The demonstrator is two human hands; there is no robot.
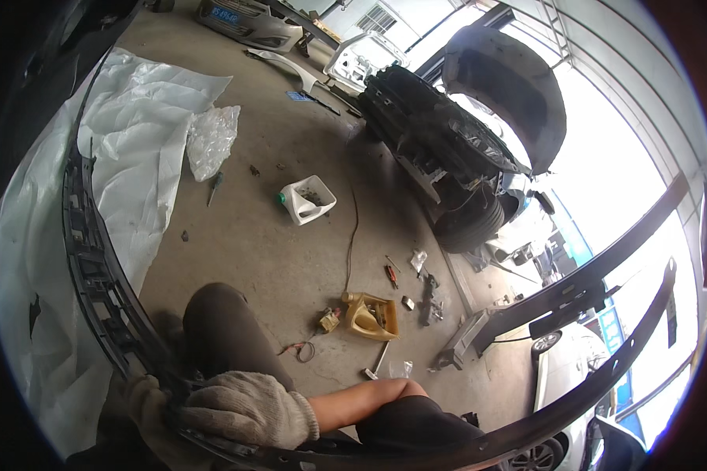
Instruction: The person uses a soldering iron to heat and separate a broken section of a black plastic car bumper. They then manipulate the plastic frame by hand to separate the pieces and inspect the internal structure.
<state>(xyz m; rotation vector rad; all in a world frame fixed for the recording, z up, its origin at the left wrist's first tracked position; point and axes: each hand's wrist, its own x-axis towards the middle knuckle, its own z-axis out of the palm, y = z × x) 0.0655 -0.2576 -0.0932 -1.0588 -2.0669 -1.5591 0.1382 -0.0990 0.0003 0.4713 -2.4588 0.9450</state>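
Observation:
A long, curved black plastic car trim strip (106,286) sweeps from the upper left, down past my hands and up to the far right. My right hand (247,408), in a knitted beige work glove, closes over its low middle part with fingers curled. Close beside it on the left, my gloved left hand (143,400) grips the same strip; part of that hand is shadowed and hidden behind the trim. Slots and clip tabs show along the strip's left stretch. My bent knee (224,322) rises just beyond the hands.
White foam sheeting (134,118) covers the left floor, with clear plastic wrap (212,141) on its edge. Cut-open jugs, white (310,202) and yellow (373,318), hold small parts. Pliers (298,351) and a hammer (377,361) lie nearby. A stripped car (448,141) stands beyond, hood raised.

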